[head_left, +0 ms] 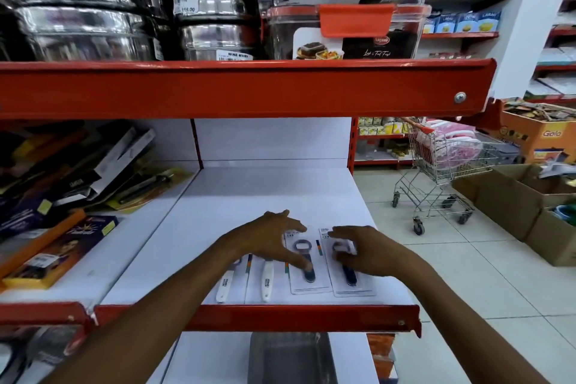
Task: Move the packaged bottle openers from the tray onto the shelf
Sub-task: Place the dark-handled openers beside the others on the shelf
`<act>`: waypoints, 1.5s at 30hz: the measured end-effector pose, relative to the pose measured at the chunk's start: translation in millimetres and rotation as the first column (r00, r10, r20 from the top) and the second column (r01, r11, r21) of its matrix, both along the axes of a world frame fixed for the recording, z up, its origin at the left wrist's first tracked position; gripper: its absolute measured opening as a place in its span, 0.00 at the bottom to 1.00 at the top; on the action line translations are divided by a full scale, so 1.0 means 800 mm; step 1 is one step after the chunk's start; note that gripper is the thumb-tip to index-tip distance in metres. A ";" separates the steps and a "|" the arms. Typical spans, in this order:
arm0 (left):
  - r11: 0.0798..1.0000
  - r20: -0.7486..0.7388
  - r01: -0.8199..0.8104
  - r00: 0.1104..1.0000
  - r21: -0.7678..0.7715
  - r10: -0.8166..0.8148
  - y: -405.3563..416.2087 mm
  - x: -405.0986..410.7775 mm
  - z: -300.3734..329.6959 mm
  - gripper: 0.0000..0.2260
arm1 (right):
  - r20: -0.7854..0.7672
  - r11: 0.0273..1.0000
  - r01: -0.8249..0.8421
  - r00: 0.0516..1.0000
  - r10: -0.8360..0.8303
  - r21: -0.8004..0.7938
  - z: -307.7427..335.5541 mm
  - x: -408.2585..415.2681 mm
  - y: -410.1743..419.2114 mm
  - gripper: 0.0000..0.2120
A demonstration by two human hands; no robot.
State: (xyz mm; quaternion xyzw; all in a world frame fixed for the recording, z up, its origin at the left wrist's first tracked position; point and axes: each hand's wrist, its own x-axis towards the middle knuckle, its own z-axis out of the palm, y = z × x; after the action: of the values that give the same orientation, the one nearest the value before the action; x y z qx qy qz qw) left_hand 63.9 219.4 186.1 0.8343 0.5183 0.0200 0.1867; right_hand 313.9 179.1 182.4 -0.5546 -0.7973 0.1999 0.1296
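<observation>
Several packaged bottle openers lie in a row near the front of the white shelf [274, 196]. Two have white handles [267, 280] and two have dark handles [309, 274]. My left hand [274, 240] is spread above the row, and its fingertips press the dark-handled pack third from the left. Fingers of my right hand [361, 251] rest on the rightmost pack [350, 280], covering its top. Neither hand lifts a pack. The grey metal tray [293, 358] sits below the shelf's red front lip.
Boxed knives and flat packs [62, 196] crowd the shelf section to the left. Steel tins [205, 3] and clear containers [349, 31] fill the upper red shelf. A shopping trolley [442, 165] and cardboard boxes [514, 196] stand in the aisle to the right.
</observation>
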 end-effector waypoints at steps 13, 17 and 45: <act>0.994 0.020 0.091 0.996 -0.061 -0.090 -0.023 0.002 -0.019 0.46 | 0.064 0.984 -0.017 0.998 0.005 0.176 -0.023 -0.003 -0.033 0.23; 0.994 0.047 0.084 0.996 -0.068 -0.081 -0.034 0.003 -0.017 0.43 | 0.103 0.976 -0.031 0.995 0.008 0.216 -0.023 -0.006 -0.040 0.22; 0.999 0.032 0.039 0.999 -0.038 -0.037 -0.051 -0.006 -0.014 0.42 | 0.125 0.976 0.013 0.991 -0.042 0.219 -0.018 -0.018 -0.058 0.22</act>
State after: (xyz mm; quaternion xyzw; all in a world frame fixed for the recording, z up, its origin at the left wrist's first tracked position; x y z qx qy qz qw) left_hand 58.9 178.5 174.9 0.8398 0.4997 0.0193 0.2113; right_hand 299.7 133.0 168.2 -0.5599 -0.8133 0.0733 0.1407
